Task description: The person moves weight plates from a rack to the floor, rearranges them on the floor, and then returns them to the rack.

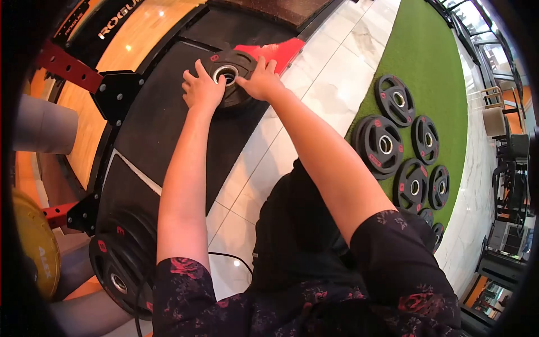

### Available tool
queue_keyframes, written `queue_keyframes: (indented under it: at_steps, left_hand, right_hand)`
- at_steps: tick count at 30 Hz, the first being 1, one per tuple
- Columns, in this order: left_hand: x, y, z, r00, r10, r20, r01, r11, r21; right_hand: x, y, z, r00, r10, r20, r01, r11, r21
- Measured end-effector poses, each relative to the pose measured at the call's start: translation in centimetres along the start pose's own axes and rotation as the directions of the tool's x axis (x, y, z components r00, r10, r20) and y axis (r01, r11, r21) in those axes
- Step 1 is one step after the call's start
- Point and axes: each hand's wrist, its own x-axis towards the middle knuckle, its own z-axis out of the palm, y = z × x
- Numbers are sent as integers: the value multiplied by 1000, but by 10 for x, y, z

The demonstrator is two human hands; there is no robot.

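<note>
Both my arms reach forward to a black weight plate [231, 62] with a silver centre ring, lying on the black mat. My left hand [203, 89] rests on its left side, fingers spread, with the thumb near the ring. On the right side lies my right hand [261, 80], its fingers apart and its thumb beside the ring. Another dark plate seems to lie under this one, mostly hidden. A flat red piece [283, 51] shows just beyond my right hand.
Several black plates [385, 145] lie on green turf [418, 50] at the right. More black plates [117, 281] and a yellow plate [36, 247] stand at the lower left. A rack with red beams [70, 68] is at the left.
</note>
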Motion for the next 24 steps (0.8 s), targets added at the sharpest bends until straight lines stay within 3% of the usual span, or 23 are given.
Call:
queue_keyframes:
  at_steps: [2,4,5,10,15,18,20,24]
  left_hand:
    - [3,-4,29,996,-81,23,81,997,-1]
    - [2,-6,31,989,-65,-134,47,990,-132]
    - [2,-5,30,989,-66,-129,48,989,-142]
    - [7,-13,39,985,-65,-158,34,981,-192]
    - [7,-16,45,975,-67,-212,19,975,-221]
    - [-2,-18,51,958,-61,-279,-8,971,-238]
    - [-11,-13,49,946,-66,-316,-21,964,-266]
    - [-41,0,45,942,-34,-335,-61,961,-269]
  right_hand:
    - [11,-7,12,997,67,-29,-67,998,-1]
    - [12,-14,13,994,87,-70,-81,992,93]
    - [14,-16,12,994,98,-41,-94,991,93]
    - [20,-15,13,991,53,-124,-48,998,43]
    - [12,-15,12,996,41,-82,-37,998,55]
    - [6,-16,8,978,13,-206,1,998,66]
    - [-2,-15,-2,996,26,-81,-18,996,91]
    - [-15,8,-6,994,-56,-92,67,990,123]
